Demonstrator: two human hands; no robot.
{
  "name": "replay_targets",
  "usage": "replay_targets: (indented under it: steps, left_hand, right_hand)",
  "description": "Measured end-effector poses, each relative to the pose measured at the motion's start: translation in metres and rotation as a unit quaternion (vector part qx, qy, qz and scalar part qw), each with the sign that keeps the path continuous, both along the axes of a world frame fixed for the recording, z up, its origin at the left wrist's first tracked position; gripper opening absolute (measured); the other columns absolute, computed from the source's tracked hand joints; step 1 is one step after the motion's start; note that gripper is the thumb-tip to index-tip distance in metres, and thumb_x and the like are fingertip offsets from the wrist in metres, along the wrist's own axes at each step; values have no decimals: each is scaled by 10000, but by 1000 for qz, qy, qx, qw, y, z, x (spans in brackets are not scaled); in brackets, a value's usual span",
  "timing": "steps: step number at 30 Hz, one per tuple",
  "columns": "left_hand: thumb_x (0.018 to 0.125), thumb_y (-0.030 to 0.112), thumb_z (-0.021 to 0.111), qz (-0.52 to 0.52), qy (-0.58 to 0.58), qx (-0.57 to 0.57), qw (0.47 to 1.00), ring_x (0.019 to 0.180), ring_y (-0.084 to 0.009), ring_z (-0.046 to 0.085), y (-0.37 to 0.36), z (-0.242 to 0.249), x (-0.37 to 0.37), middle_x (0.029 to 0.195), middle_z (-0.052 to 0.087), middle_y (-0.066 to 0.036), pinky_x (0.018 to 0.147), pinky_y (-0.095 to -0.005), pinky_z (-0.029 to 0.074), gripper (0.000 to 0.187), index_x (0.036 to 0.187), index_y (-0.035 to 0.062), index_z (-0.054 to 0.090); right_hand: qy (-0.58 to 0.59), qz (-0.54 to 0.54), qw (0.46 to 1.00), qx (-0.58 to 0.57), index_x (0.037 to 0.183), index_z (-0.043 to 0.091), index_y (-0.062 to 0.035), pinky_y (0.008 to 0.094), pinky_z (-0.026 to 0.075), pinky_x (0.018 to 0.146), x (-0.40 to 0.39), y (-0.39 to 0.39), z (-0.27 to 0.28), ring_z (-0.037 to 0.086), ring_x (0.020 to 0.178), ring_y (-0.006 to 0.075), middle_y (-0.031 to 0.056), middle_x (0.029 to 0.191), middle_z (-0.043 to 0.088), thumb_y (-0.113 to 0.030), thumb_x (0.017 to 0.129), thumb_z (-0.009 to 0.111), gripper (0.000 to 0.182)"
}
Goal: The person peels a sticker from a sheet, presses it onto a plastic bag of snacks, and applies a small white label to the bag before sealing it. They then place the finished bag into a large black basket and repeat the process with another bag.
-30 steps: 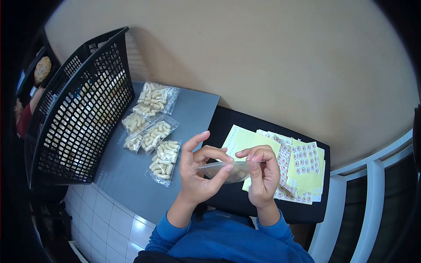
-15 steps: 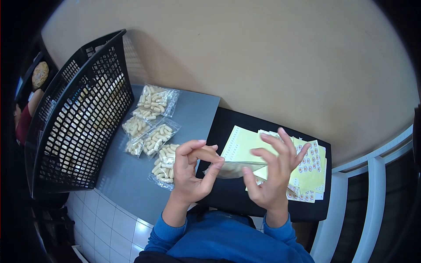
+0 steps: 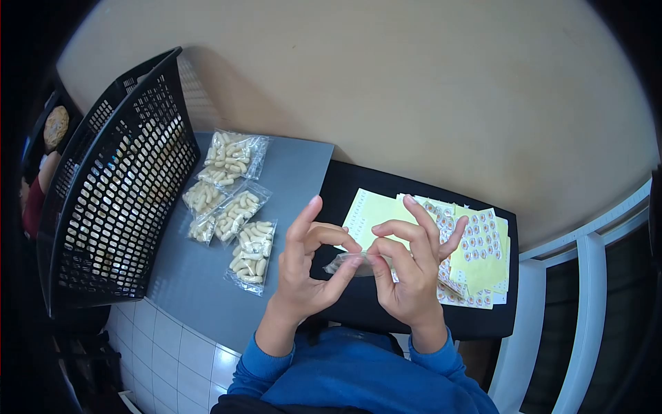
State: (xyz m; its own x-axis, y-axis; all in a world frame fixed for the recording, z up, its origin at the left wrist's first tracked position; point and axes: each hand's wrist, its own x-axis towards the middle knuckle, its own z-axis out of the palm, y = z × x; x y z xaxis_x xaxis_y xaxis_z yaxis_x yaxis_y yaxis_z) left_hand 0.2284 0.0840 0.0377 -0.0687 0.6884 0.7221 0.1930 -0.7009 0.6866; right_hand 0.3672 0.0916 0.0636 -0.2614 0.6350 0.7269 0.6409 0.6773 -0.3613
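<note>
Between both hands a clear plastic bag is held along its top edge, seen nearly edge-on; its contents are hard to make out. My left hand pinches the edge between thumb and index finger. Close beside it, my right hand pinches the same edge, its other fingers raised. Sheets of round stickers on yellow backing lie beyond and right of my right hand. To the left of my left hand, a bag of pale, finger-shaped pieces rests on the grey surface.
A tall black perforated basket stands at the left, with packed things showing through its holes. More filled bags lie on the grey table. The black table adjoins it. Part of another person shows at far left.
My right hand has moved left to the bag's edge and closed its thumb and index finger on it. The view has shifted slightly, and less of the bag shows.
</note>
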Motion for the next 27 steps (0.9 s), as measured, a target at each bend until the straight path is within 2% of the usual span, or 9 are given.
replay_targets:
  steps: [10, 13, 16, 17, 20, 22, 24, 25, 27]
  left_hand:
    - [685, -81, 575, -11, 84, -48, 995, 743, -138, 549, -2, -2, 4, 746, 547, -63, 844, -349, 433, 720, 1272, -41, 160]
    - [693, -66, 577, -20, -38, -62, 997, 708, -141, 555, -2, -3, 7, 733, 555, -67, 768, -308, 459, 521, 1167, -27, 365]
    - [741, -15, 565, -88, 84, -189, 974, 647, -154, 575, -3, -7, 1, 752, 558, -83, 535, -249, 469, 49, 789, -4, 570]
    - [756, -7, 555, -62, 93, -146, 983, 648, -130, 556, 1, -18, -1, 752, 555, -78, 556, -243, 451, 55, 810, -6, 550]
    - [818, 49, 509, -66, -140, -236, 959, 697, -87, 519, 10, -48, -6, 769, 550, -46, 636, -219, 425, 33, 828, 18, 512]
    - [858, 109, 468, -86, -270, -308, 908, 720, -71, 500, 16, -69, -16, 788, 543, -31, 670, -205, 407, 68, 839, 50, 494]
    - [861, 134, 453, -93, -368, -347, 857, 718, -78, 494, 20, -80, -18, 773, 525, -24, 678, -208, 405, 90, 830, 59, 493]
    - [860, 139, 449, -109, -406, -360, 833, 718, -82, 492, 22, -87, -22, 776, 519, -21, 681, -211, 406, 94, 832, 61, 493]
    - [865, 169, 425, -126, -446, -372, 804, 746, -96, 497, 25, -103, -27, 820, 520, -31, 698, -225, 409, 126, 846, 66, 495]
  right_hand:
    - [-7, 3, 1000, -11, 663, 559, -146, 565, -81, 973, 6, 1, -8, 429, 1127, 211, -62, 854, 545, -117, 701, 615, 74]
    - [11, 24, 999, -34, 670, 562, -144, 546, -62, 986, 10, 1, -10, 433, 1117, 232, -38, 870, 543, -119, 701, 615, 67]
    - [56, 6, 998, -26, 758, 589, -131, 480, 19, 1019, 20, -1, -18, 440, 1101, 275, 53, 958, 529, -194, 690, 649, 110]
    - [112, -5, 993, -43, 794, 590, -99, 474, 91, 1017, 28, -2, -23, 455, 1083, 281, 77, 990, 517, -248, 699, 656, 188]
    - [170, -97, 980, -31, 679, 552, -8, 468, 326, 920, 91, -20, -75, 562, 810, 281, 129, 771, 553, -215, 797, 535, 239]
    - [153, -299, 942, -5, 688, 552, 23, 344, 426, 720, 133, -48, -120, 502, 649, 211, 112, 763, 518, -49, 813, 462, 170]
    - [245, -432, 865, -74, 777, 550, 38, 270, 415, 685, 172, -85, -162, 472, 751, 151, 85, 964, 407, -26, 853, 415, 167]
    - [169, -489, 854, -50, 900, 549, 19, 283, 419, 732, 199, -108, -192, 479, 846, 182, 107, 1053, 368, -34, 841, 447, 129]
    - [278, -603, 739, -117, 1196, 432, -58, 321, 393, 843, 195, -140, -205, 418, 1064, 262, 139, 1150, 345, -18, 811, 479, 390]
